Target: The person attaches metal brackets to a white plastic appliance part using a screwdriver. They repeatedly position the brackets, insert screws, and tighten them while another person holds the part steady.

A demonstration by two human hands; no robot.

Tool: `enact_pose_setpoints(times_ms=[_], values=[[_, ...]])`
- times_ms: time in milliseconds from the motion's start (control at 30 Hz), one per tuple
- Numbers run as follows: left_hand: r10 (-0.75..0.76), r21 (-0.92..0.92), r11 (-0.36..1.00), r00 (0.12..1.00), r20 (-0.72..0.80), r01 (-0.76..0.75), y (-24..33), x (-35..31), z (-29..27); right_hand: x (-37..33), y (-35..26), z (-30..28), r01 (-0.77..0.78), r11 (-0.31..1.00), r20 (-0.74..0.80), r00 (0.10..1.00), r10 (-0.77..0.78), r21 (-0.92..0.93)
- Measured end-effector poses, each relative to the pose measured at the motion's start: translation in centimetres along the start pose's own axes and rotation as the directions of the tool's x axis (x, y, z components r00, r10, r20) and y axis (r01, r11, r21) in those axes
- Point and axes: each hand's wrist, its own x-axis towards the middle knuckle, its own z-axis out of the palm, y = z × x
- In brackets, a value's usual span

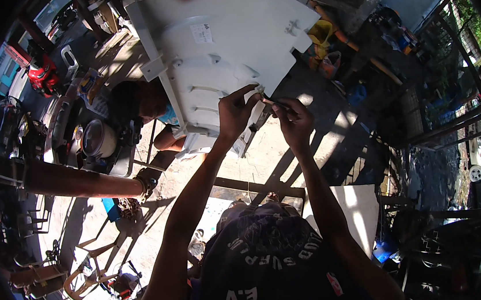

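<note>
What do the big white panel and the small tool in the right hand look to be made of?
White panel: looks like moulded plastic with a matt finish, judging by its raised ribs, tabs and rounded forms; painted sheet metal is possible. Tool in the right hand: thin, pale, stick-like; too small to tell the material. The left hand touches the panel's edge.

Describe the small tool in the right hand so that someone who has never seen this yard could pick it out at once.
Find the big white moulded panel that fills the top middle. At its lower edge two hands meet; the right hand pinches a thin, short, stick-like tool whose tip points at the panel's edge beside the left hand. It is the only slim, light-tipped thing held between fingers there; its exact kind is too small to tell.
</note>
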Motion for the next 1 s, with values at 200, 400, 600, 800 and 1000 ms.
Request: enact_pose_setpoints(times_ms=[200, 400, 600, 800, 1000], values=[[-0.020, -0.037, 0.999, 1.000, 0.004, 0.020, 0.3, 0.1, -0.1, -0.1, -0.3, -0.6, 0.042, 0.999, 0.070, 0.997, -0.040, -0.023], [-0.075, 0.043, 0.996, 0.995, 0.064, 0.072, 1.2, 0.2, -0.4, -0.1, -0.3, -1.3, 0.060, 0.998, 0.118, 0.992, -0.055, -0.036], [-0.065, 0.039, 0.997, 0.997, 0.035, 0.063, 0.8, 0.1, -0.2, 0.0, -0.6, -1.1, 0.018, 0.999, 0.109, 0.994, -0.014, -0.036], [-0.071, 0.017, 0.997, 0.997, 0.026, 0.071, 1.2, 0.0, -0.2, -0.2, -0.5, -0.9, -0.048, 0.999, 0.057, 0.997, 0.047, 0.020], [-0.066, 0.042, 0.997, 0.995, 0.069, 0.063, 1.2, -0.2, -0.7, -1.6, -0.2, -3.2, 0.033, 0.999, -0.057, 0.998, -0.035, -0.032]])
